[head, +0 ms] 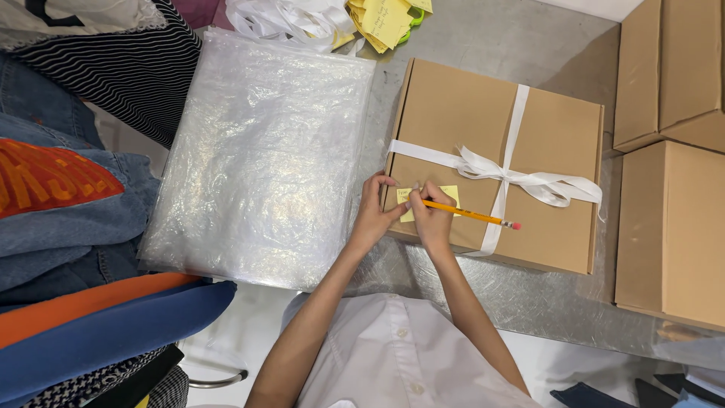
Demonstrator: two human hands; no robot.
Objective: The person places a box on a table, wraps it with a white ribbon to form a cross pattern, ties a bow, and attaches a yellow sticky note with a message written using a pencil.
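Lying left of the brown box (483, 128) is a stack of clear plastic bags (260, 159), folded clothes (68, 227) further left. Left hand (372, 214) is pressing curled fingers on the box's near-left corner, holding nothing, steadying a yellow sticky note (447, 193). Right hand (432, 219) is gripping a yellow pencil (472, 215), closed tight, tip on the note. White ribbon bow (521, 180) is crossing the box lid. More brown boxes (672, 189) are sitting right of it.

Grey metal tabletop (483, 45) carries it all: a ribboned cardboard box (555, 136) at centre, a stack of clear plastic bags (264, 151) at nine o'clock, plain cartons (672, 227) at three o'clock, yellow notes (381, 21) at twelve, folded clothes (68, 219) far towards nine.
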